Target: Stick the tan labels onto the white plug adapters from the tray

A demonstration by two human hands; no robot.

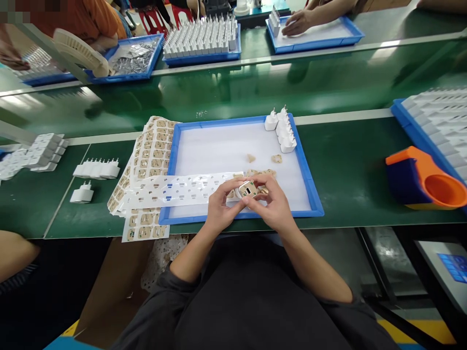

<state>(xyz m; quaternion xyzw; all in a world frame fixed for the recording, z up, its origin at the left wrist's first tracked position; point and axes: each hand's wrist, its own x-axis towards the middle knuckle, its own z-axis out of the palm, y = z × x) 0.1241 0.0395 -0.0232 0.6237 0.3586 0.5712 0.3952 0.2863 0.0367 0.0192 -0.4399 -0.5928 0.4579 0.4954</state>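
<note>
My left hand [221,206] and my right hand [272,204] meet over the near edge of a blue tray [308,180], both pinched round one small white charger plug [246,189] with a tan sticker on its face. A clear, partly stripped sticker backing strip [175,189] lies across the tray's left edge. Tan sticker sheets [153,150] are stacked left of the tray. A few loose tan stickers [275,159] lie on the tray's white liner. Several white plugs [282,127] stand in its far right corner.
Left on the green bench lie more white plugs [97,168], a single plug [82,194] and a pile [40,151]. An orange and blue holder [425,180] sits at right, by a tray of plugs [438,116]. Other people's hands work at far trays [314,31].
</note>
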